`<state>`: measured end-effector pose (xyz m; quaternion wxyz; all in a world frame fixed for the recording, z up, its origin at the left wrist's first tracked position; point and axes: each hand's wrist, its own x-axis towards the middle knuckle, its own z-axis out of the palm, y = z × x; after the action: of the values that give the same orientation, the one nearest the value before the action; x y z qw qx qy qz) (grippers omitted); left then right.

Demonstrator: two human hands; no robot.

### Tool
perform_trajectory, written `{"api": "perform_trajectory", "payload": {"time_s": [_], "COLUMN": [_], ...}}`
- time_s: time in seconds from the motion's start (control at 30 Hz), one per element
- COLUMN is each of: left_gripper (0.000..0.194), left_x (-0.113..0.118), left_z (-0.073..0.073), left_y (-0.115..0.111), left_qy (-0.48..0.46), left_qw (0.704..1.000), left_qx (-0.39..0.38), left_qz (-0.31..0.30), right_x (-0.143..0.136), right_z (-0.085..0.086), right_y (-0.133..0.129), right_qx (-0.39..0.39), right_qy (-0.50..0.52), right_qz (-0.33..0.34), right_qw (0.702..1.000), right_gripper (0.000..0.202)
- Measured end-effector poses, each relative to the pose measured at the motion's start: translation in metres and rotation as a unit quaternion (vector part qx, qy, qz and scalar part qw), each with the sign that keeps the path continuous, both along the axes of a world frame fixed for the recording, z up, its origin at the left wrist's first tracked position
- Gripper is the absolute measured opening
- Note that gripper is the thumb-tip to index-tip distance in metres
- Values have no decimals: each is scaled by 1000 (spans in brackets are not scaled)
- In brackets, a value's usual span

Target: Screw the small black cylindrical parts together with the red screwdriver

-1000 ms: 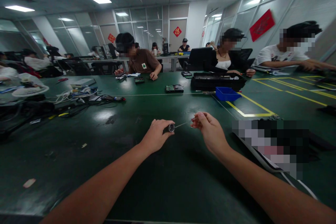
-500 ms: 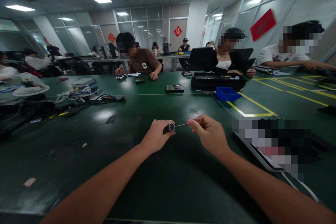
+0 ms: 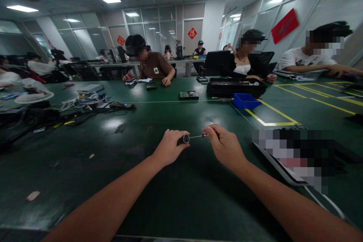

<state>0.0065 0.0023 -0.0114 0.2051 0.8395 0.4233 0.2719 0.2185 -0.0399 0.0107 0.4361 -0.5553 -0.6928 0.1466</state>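
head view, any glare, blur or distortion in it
Head view: dim overall; pale glare on the green tabletop, left of centre; wide-angle stretch toward the edges; mosaic blocks at right hide detail; the tip of the screwdriver is too small to make out at the dark cylinder.

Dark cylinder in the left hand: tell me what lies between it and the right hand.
In the head view, a thin metal shaft with a red end spans the gap from the dark cylinder to the right hand.
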Motion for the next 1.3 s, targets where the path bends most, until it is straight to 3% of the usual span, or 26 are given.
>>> {"api": "perform_trajectory", "payload": {"time_s": [0.27, 0.4, 0.5, 0.57, 0.6, 0.67, 0.83, 1.3], "left_gripper": [32, 33, 34, 34, 34, 34, 34, 33], "left_x": [-2, -1, 0, 1, 1, 0, -4, -3], "left_z": [-3, -4, 1, 5, 6, 8, 3, 3], "left_y": [3, 4, 2, 0, 0, 0, 4, 3], "left_qy": [8, 14, 14, 16, 21, 39, 67, 49], "left_qw": [1000, 1000, 999, 999, 998, 998, 997, 998], "left_qx": [9, 12, 15, 34, 46, 56, 28, 36], "left_qz": [6, 22, 42, 31, 22, 15, 18, 30], "right_x": [-2, -4, -4, -1, 1, 5, 6, -4], "right_z": [1, -2, -5, -8, -10, -13, -19, -11], "right_y": [-3, 1, 10, 18, 21, 27, 29, 13], "right_qx": [-13, -17, -57, -95, -126, -138, -89, -39], "right_qy": [17, 121, 280, 397, 435, 461, 408, 254], "right_qz": [43, 44, 62, 59, 63, 35, 6, 73], "right_qw": [999, 992, 956, 911, 889, 876, 909, 964], "right_gripper": [26, 20, 25, 30, 31, 30, 32, 26]}}
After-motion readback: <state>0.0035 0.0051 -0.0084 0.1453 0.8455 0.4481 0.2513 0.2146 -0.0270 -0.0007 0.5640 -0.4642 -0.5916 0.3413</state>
